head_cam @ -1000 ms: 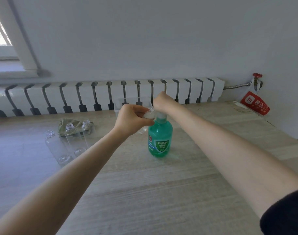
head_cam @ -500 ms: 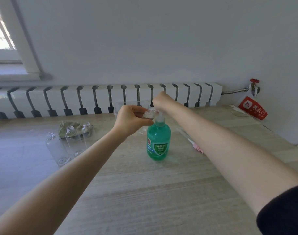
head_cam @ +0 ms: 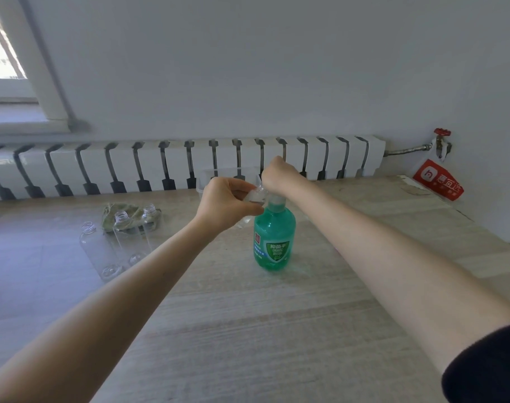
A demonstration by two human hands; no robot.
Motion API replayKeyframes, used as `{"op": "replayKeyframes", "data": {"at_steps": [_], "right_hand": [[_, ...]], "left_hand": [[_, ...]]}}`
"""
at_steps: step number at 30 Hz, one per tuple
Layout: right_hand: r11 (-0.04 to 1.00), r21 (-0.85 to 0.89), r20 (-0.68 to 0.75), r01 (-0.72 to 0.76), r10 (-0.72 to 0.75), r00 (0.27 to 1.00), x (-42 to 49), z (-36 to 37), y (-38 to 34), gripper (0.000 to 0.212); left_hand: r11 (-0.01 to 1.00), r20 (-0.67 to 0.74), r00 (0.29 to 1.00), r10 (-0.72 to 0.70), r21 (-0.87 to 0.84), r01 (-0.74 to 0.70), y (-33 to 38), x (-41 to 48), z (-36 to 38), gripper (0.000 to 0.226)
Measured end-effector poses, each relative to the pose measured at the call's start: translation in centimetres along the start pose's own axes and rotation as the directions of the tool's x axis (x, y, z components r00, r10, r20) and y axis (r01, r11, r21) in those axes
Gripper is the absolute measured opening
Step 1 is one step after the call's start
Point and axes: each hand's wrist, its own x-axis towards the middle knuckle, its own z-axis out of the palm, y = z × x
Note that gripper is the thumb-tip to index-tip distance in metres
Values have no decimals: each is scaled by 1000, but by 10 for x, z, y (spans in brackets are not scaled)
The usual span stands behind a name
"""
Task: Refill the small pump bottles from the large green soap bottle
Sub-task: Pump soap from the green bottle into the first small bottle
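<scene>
The large green soap bottle (head_cam: 274,238) stands upright on the wooden table (head_cam: 248,330). My left hand (head_cam: 226,203) grips a small clear bottle (head_cam: 255,197), tilted with its mouth toward the green bottle's pump. My right hand (head_cam: 278,174) sits on top of the pump, fingers curled over its head, which is hidden. Three more small clear bottles (head_cam: 101,251) without caps stand at the left of the table.
A green cloth (head_cam: 123,213) lies behind the clear bottles. A clear plastic tub (head_cam: 216,175) stands behind my hands by the white radiator (head_cam: 175,164). A red bag (head_cam: 438,180) hangs at the right under a valve.
My hands stay at the pump with the small bottle; the right hand has dipped slightly. The view has shifted a little.
</scene>
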Motion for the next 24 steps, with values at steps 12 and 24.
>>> {"op": "replayKeyframes", "data": {"at_steps": [12, 24], "right_hand": [[1000, -20, -37, -1, 0, 999, -6, 0, -1, 53], [989, 144, -4, -28, 29, 1000, 2, -10, -4, 23]], "left_hand": [[1000, 15, 1000, -15, -2, 15, 1, -1, 0, 39], [998, 16, 1000, -4, -56, 5, 12, -1, -4, 31]]}}
